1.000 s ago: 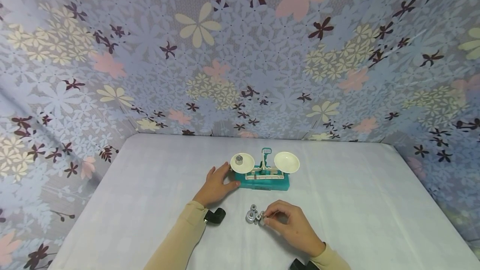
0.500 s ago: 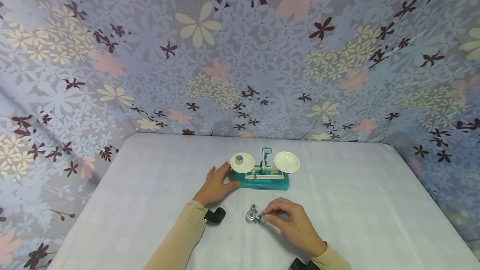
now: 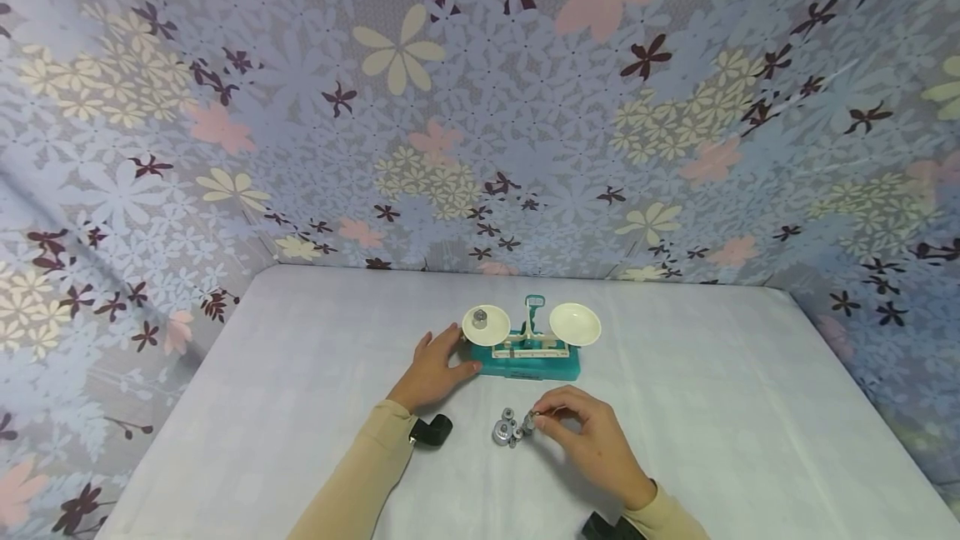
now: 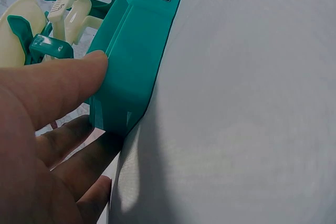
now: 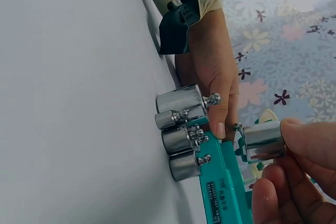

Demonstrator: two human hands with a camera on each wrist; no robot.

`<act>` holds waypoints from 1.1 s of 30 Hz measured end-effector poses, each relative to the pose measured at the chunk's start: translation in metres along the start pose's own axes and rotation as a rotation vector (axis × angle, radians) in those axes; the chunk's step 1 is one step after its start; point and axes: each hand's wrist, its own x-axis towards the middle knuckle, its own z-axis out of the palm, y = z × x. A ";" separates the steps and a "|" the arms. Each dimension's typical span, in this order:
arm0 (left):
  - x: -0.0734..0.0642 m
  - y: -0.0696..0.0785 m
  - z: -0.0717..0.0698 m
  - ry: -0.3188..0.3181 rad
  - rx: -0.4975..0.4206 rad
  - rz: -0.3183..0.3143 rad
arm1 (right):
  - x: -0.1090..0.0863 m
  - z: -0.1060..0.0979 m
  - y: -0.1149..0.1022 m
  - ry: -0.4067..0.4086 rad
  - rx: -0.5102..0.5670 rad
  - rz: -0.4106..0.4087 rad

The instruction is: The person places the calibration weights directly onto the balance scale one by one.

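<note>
Handling of a small weight beside a teal-and-cream plastic two-pan balance (image 3: 527, 369), on a white-covered table (image 3: 712, 390). Right hand (image 3: 596, 444): thumb and fingertips in a pinch on a shiny silver cylindrical metal weight (image 5: 262, 141), apparently raised, just beside a cluster of standing silver knobbed weights (image 5: 178, 139). Left hand (image 3: 432, 373): fingers fairly straight and spread, thumb against the near left corner of the balance, for steadying by the look of it. Another silver weight (image 3: 480, 320) in the left cream round pan (image 3: 498, 332).

For a sound lift, in judgement: pinch firmly, polished metal being probably slippery; raise straight up before any sideways travel, to avoid toppling neighbours; rest the left hand lightly, clear of the pan.

Hidden: knob of the pinched weight, behind the fingertips; left fingertips, partly behind the balance. Too small to read: markings on the weights. Cut off: right forearm, at the head view's lower edge.
</note>
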 end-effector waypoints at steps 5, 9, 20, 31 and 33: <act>0.000 0.000 0.001 -0.004 0.002 -0.013 | 0.003 -0.001 -0.010 0.032 -0.033 -0.036; 0.001 -0.001 0.001 -0.004 0.004 -0.009 | 0.006 0.000 -0.012 0.042 -0.046 -0.076; 0.001 0.000 0.000 -0.010 0.006 -0.012 | 0.017 0.005 -0.021 0.057 -0.034 -0.106; 0.000 0.002 -0.002 -0.009 -0.005 -0.011 | 0.030 0.011 -0.020 0.067 -0.021 -0.139; 0.000 0.002 -0.002 -0.007 0.000 -0.013 | 0.033 0.014 -0.013 0.072 -0.018 -0.152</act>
